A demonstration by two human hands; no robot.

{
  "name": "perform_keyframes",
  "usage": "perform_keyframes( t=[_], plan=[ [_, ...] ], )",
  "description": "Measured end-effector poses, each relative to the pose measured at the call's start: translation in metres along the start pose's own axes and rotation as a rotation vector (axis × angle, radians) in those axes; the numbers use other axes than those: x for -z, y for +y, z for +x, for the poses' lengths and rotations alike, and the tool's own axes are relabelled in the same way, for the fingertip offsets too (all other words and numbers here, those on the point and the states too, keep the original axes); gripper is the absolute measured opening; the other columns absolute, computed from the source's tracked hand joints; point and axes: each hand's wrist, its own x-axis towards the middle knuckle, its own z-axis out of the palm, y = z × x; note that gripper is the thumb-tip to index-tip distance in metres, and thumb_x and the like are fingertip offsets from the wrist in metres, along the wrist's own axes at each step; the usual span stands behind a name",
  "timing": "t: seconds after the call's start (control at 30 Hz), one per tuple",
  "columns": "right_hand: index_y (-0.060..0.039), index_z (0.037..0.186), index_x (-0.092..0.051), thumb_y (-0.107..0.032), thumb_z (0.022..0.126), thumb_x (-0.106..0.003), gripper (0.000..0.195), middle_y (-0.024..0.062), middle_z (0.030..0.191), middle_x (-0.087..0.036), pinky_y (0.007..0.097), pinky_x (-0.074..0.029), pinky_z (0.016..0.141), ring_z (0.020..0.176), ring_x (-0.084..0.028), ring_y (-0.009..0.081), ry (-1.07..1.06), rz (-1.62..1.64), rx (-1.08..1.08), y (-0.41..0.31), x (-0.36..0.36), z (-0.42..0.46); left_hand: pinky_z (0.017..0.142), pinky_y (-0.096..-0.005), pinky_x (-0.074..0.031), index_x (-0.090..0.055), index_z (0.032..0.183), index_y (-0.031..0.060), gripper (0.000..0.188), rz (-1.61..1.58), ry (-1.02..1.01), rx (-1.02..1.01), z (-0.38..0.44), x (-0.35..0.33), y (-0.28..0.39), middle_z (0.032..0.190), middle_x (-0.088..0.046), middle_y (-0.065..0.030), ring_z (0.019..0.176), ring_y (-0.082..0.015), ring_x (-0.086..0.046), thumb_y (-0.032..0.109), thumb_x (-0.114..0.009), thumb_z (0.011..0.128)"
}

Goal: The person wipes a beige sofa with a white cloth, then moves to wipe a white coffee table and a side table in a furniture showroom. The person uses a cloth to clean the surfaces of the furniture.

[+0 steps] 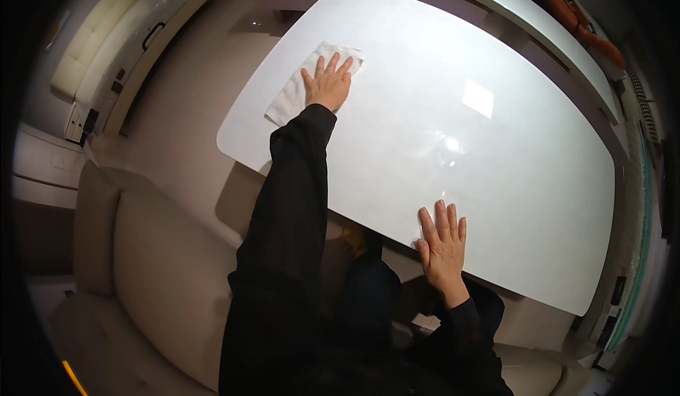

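My left hand (329,81) lies flat, palm down and fingers spread, over the right part of a folded white cloth (291,96). The cloth rests near the far left part of a glossy white table (393,109) with rounded corners. The palm and fingers cover some of the cloth; no finger is seen curled around it. At the table's near edge is my right hand (443,242), palm down with its fingers extended over the tabletop and its thumb out to the side. It holds nothing. Black sleeves cover both arms.
A beige sofa (164,252) stands at the lower left, and part of another seat (531,369) shows at the lower right. Beyond the table runs a long white cabinet (510,11), with orange items (563,13) behind it. My legs are under the table's near edge.
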Motion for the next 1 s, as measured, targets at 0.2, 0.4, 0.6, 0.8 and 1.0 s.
perform_keyframes(
  t=[0.2,0.4,0.6,0.8,1.0],
  plan=[
    [-0.0219,0.142,-0.039,-0.037,0.095,-0.043,0.050,0.0113,0.152,-0.025,0.0505,-0.010,0.114,0.141,-0.018,0.0333,0.005,-0.016,-0.016,-0.002,-0.005,0.001,0.108,-0.0657,-0.008,-0.030,0.145,0.0339,0.048,0.015,-0.005,0.407,-0.005,0.007,-0.078,0.155,-0.020,-0.0008,0.142,-0.0312,-0.014,0.036,-0.028,0.096],
    [-0.0221,0.143,-0.038,-0.036,0.095,-0.044,0.050,0.0114,0.152,-0.025,0.0511,-0.009,0.113,0.141,-0.018,0.0332,0.041,-0.016,-0.011,-0.003,-0.005,0.000,0.109,-0.0629,-0.006,-0.026,0.146,0.0347,0.050,0.032,-0.030,0.554,-0.050,0.022,-0.123,0.155,-0.014,-0.0113,0.143,-0.0331,-0.010,0.038,-0.028,0.096],
    [-0.0223,0.145,-0.033,-0.036,0.095,-0.043,0.053,0.0107,0.154,-0.020,0.0520,-0.010,0.113,0.142,-0.015,0.0328,0.028,-0.036,0.006,-0.002,-0.011,0.004,0.109,-0.0633,-0.006,-0.023,0.148,0.0321,0.053,0.020,-0.113,0.468,-0.074,0.024,-0.100,0.156,-0.010,-0.0135,0.143,-0.0353,-0.006,0.046,-0.029,0.097],
    [-0.0235,0.145,-0.033,-0.040,0.095,-0.043,0.053,0.0096,0.154,-0.020,0.0496,-0.013,0.113,0.142,-0.015,0.0304,-0.086,0.015,0.124,0.017,0.003,0.005,0.106,-0.0675,-0.008,-0.020,0.148,0.0338,0.055,0.043,-0.092,0.454,-0.021,0.013,-0.087,0.155,-0.010,-0.0145,0.143,-0.0362,-0.008,0.050,-0.027,0.096],
    [-0.0286,0.145,-0.033,-0.044,0.094,-0.044,0.055,0.0068,0.153,-0.023,0.0464,-0.014,0.114,0.142,-0.016,0.0283,-0.168,0.035,0.127,0.017,0.018,0.011,0.107,-0.0659,-0.006,-0.022,0.148,0.0332,0.056,0.018,-0.084,0.345,0.077,-0.008,-0.063,0.155,-0.012,-0.0142,0.143,-0.0345,-0.009,0.053,-0.025,0.095]
  ],
)
